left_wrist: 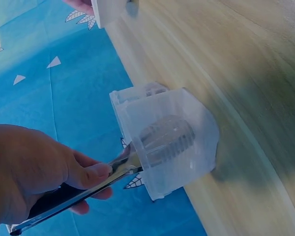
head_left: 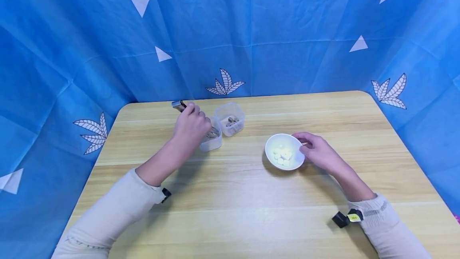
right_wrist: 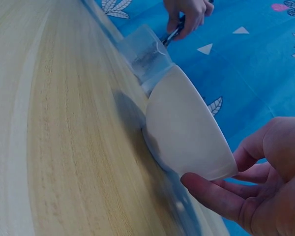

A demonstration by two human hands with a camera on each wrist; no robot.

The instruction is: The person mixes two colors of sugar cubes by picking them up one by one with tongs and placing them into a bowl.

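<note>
My left hand [head_left: 193,125] grips a pair of metal tongs [left_wrist: 73,199] with dark handle sides. Their ridged head reaches down into a translucent plastic container [left_wrist: 201,118] and shows blurred through its wall. Grey-brown pieces show in this container from the head view, partly covered by the hand. On the right, my right hand [head_left: 318,151] holds a white bowl [right_wrist: 187,123] by its right side, thumb and fingers at the rim. Small white cubes [head_left: 283,157] lie in the bottom of the bowl.
A second translucent container [head_left: 234,130] stands against the first on its right, with a few grey-brown pieces inside. All stand on a light wooden table [head_left: 230,199]. Behind the table's far edge hangs a blue cloth [head_left: 287,67] with white triangles and leaves.
</note>
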